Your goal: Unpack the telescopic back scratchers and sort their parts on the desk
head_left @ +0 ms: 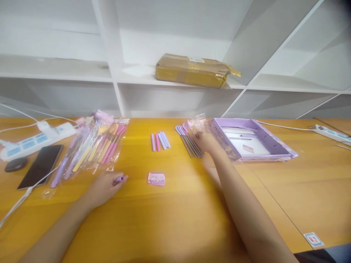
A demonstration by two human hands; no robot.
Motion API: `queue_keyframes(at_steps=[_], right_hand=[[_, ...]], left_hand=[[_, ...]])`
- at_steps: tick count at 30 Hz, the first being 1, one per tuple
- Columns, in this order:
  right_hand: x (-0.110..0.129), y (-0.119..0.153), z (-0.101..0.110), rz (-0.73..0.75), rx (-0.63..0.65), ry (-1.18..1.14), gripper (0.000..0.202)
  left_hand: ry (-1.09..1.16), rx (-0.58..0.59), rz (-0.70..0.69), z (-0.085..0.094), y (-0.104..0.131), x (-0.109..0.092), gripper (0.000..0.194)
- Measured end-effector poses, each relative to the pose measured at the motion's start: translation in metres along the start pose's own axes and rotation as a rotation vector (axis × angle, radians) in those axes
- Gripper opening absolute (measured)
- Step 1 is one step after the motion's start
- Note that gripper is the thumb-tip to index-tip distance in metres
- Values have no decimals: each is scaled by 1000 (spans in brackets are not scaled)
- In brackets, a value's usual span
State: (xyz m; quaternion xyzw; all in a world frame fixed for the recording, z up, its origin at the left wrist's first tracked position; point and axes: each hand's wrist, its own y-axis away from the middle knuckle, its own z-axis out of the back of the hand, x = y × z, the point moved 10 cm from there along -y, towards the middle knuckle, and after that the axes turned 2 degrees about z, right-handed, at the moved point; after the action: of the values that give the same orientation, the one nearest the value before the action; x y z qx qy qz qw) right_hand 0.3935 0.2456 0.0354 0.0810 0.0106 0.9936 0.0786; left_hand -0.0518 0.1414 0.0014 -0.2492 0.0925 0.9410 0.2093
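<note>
My left hand [108,187] is closed round a short purple tube [119,179], whose end points right. Over the right end of the row of metal rods with coloured hooked tops [189,140], my right hand [205,141] has its fingers curled; what they grip is hidden. Between the hands lie several pink and blue tubes [160,141] side by side. Nearer to me is a small stack of pink cards [156,178]. Bagged utensils with purple, yellow and pink handles [93,144] lie beyond my left hand.
A purple box [265,146] holding a card and thin items stands at the right. Far left are a phone [41,166], a mouse [16,164] and a power strip [35,140] with cables. A taped parcel [192,71] rests on the shelf behind.
</note>
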Motion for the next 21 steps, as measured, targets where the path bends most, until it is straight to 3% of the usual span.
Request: queue_keyframes(at_steps=[7,21], right_hand=[[2,-3,-11,57,42,3,34],[-1,-2,-12,53,114,-7,31]], left_hand=[[18,-13,-13,1,-1,-2,45],[25,-12,33,4,-2,-3,48]])
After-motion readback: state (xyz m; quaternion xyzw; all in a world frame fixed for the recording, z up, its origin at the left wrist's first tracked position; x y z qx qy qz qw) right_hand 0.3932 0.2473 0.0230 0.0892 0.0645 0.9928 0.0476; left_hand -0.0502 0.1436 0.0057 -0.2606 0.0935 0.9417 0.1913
